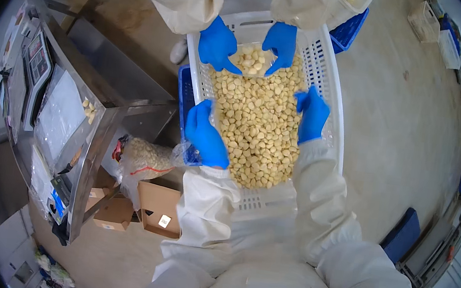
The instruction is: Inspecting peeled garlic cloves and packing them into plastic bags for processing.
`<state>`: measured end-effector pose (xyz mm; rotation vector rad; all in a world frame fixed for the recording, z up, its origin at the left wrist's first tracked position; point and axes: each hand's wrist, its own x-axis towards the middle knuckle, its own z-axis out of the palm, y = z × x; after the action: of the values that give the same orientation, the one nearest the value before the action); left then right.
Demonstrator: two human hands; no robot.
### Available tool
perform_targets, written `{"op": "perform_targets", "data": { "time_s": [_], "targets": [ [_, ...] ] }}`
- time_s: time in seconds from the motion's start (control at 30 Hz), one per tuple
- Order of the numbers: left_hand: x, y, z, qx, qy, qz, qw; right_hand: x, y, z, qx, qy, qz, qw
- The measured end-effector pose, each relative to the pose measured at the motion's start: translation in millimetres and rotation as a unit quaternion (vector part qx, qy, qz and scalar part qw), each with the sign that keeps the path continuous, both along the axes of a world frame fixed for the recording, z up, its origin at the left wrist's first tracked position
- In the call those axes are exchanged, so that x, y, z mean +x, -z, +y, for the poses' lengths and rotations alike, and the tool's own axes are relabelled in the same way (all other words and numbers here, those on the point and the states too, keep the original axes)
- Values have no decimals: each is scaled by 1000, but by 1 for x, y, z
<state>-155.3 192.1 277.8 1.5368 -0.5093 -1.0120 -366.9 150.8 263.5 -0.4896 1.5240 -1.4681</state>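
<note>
A white plastic basket [337, 114] holds a mass of pale, flat, rounded kernels or beans [257, 134]. My left hand [208, 134], in a blue glove, is at the basket's left side with its fingers bent; clear film shows beside it. On the right, over the edge of the heap, my right hand [313, 117] wears a blue glove and has its fingers curled. Whether either hand grips anything is unclear. Across the basket, a co-worker's two blue-gloved hands hold a clear plastic container or bag [251, 60] with some of the same pieces in it.
To the left stands a metal table [97, 140] with a digital scale [36, 72], plastic sheets, a knife [71, 161] and a few pieces. A filled clear bag [146, 159] and open cardboard boxes [160, 208] are beside it. Blue crates [348, 31] adjoin the basket.
</note>
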Motion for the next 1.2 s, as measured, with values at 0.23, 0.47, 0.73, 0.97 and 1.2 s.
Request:
{"op": "perform_targets", "data": {
  "time_s": [0.23,0.47,0.73,0.97,1.2],
  "targets": [
    [23,73,36,244,181,-412,859,-64,150,179,398,-366,237,808],
    [-7,79,23,226,209,-430,849,-44,233,215,422,-540,440,580],
    [-5,72,24,251,209,-456,828,-7,203,140,259,-206,286,899],
    [21,69,28,240,180,-418,857,-86,166,168,412,-208,272,844],
    [8,68,25,264,177,-442,839,-91,202,161,507,-118,245,818]
  ]
}}
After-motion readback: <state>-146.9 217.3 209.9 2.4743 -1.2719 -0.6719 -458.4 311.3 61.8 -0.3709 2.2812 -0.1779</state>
